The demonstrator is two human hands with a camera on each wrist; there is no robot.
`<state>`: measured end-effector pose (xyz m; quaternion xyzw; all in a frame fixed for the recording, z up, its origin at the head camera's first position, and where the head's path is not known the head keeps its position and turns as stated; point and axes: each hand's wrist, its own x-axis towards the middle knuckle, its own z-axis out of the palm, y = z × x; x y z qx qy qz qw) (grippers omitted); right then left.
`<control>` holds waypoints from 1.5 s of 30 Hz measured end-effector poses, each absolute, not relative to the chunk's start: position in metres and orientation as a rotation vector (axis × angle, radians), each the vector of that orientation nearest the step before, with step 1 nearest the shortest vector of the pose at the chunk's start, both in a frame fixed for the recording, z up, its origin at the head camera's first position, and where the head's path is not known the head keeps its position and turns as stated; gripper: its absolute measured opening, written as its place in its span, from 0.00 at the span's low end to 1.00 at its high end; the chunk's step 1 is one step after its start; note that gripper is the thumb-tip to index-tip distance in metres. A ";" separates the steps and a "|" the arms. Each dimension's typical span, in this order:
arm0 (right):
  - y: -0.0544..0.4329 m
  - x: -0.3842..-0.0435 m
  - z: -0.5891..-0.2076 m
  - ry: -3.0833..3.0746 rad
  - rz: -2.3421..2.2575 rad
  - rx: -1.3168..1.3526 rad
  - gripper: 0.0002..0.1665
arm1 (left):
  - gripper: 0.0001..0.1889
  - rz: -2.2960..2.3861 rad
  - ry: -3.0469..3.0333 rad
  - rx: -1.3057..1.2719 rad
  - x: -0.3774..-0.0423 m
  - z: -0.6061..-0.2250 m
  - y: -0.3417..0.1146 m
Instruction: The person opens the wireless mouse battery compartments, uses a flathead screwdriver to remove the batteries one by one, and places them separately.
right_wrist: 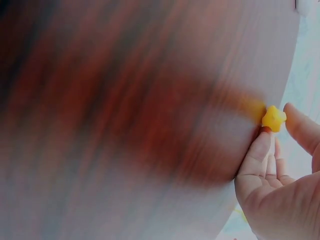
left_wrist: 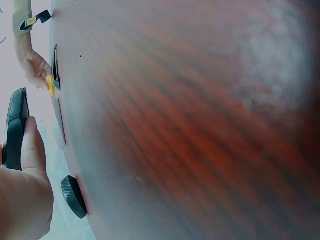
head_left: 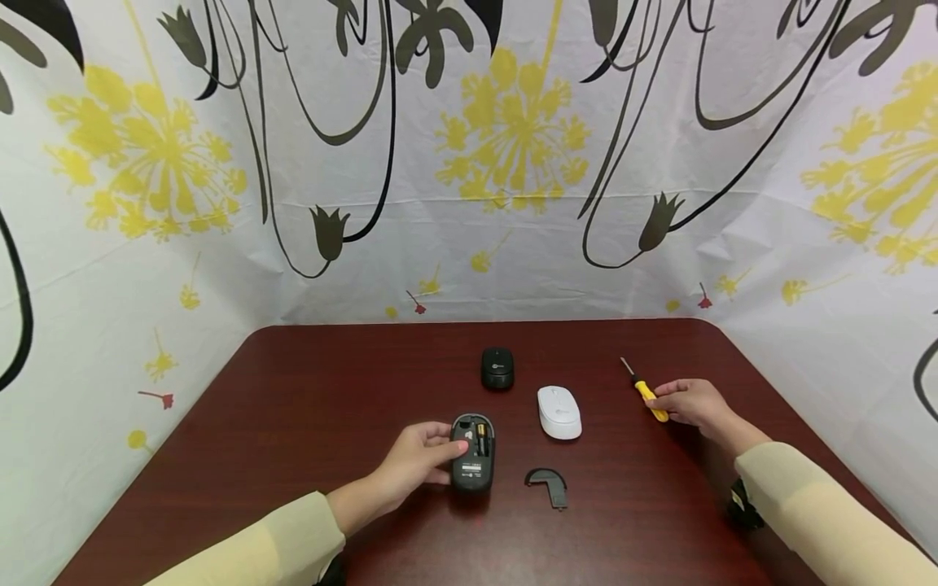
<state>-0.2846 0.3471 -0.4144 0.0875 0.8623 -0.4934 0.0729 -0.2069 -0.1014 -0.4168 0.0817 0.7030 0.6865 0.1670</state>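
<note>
One cover (head_left: pixel 557 491) lay off, lower centre; beside it our left hand (head_left: pixel 410 465) gripped the opened mouse (head_left: pixel 471 480), battery (head_left: pixel 481 431) inside. Right of centre, our right hand (head_left: pixel 692 404) pinched the screwdriver (head_left: pixel 645 391). Farther, white mouse (head_left: pixel 560 413) and black mouse (head_left: pixel 497 370) seemed unopened.

text: none readable | held mouse (head_left: pixel 474 457): tiny label (head_left: pixel 471 469) | far mouse (head_left: pixel 497 376): logo (head_left: pixel 497 366)

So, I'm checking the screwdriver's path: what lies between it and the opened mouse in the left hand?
In the head view, the white mouse lies between the screwdriver and the opened mouse; the loose cover sits below that line.
</note>
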 end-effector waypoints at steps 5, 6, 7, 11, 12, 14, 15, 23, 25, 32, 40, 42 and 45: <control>0.348 -0.285 -0.416 2.590 -1.491 0.278 0.22 | 0.25 1.955 2.000 0.222 -0.207 -0.417 -0.101; 0.349 -0.285 -0.416 2.588 -1.494 0.279 0.22 | 0.25 1.956 2.000 0.220 -0.207 -0.417 -0.101; 0.349 -0.285 -0.415 2.588 -1.496 0.277 0.22 | 0.25 1.957 2.000 0.220 -0.206 -0.417 -0.101; 0.349 -0.284 -0.414 2.580 -1.509 0.267 0.23 | 0.24 1.959 2.006 0.225 -0.206 -0.417 -0.101; 0.349 -0.284 -0.414 2.576 -1.512 0.268 0.23 | 0.24 1.959 2.007 0.225 -0.205 -0.417 -0.101; 0.349 -0.283 -0.412 2.566 -1.517 0.272 0.24 | 0.25 1.959 2.007 0.227 -0.205 -0.417 -0.101; 0.349 -0.282 -0.411 2.562 -1.518 0.275 0.24 | 0.25 1.959 2.005 0.226 -0.206 -0.417 -0.101; 0.341 -0.282 -0.400 2.575 -1.517 0.213 0.26 | 0.24 1.960 2.005 0.224 -0.206 -0.417 -0.101; 0.337 -0.281 -0.397 2.587 -1.520 0.180 0.27 | 0.24 1.959 2.005 0.226 -0.206 -0.417 -0.101; 0.324 -0.278 -0.385 2.573 -1.614 0.101 0.28 | 0.24 1.958 2.009 0.226 -0.206 -0.416 -0.101; 0.311 -0.272 -0.373 2.542 -1.717 -0.051 0.27 | 0.24 1.960 2.008 0.220 -0.205 -0.416 -0.101; 0.308 -0.271 -0.371 2.539 -1.735 -0.095 0.28 | 0.24 1.961 2.003 0.222 -0.204 -0.416 -0.101; 0.303 -0.270 -0.369 2.520 -1.777 -0.144 0.30 | 0.25 1.964 1.995 0.230 -0.204 -0.417 -0.102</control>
